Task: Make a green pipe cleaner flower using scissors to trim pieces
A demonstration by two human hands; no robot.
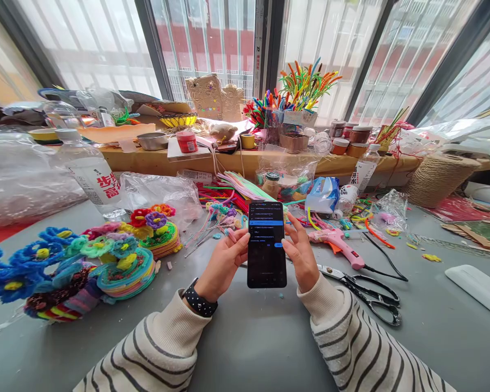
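Left grip (224,260) and right grip (302,255) grasp the phone (267,267) between them, its operation apparently in hand; the next move likely calls for a light tap.

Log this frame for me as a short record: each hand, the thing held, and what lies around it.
Left hand: grips the left edge of the phone; hand at
Right hand: at the phone's right edge, thumb by the screen
Phone screen: lit, mostly dark, one blue row; text too small to read
Left wrist: black dotted band
Left side: fuzzy flowers, a labelled bottle behind
Right side: pink glue gun, scissors with black handles
Far right: twine spool
Behind: windows
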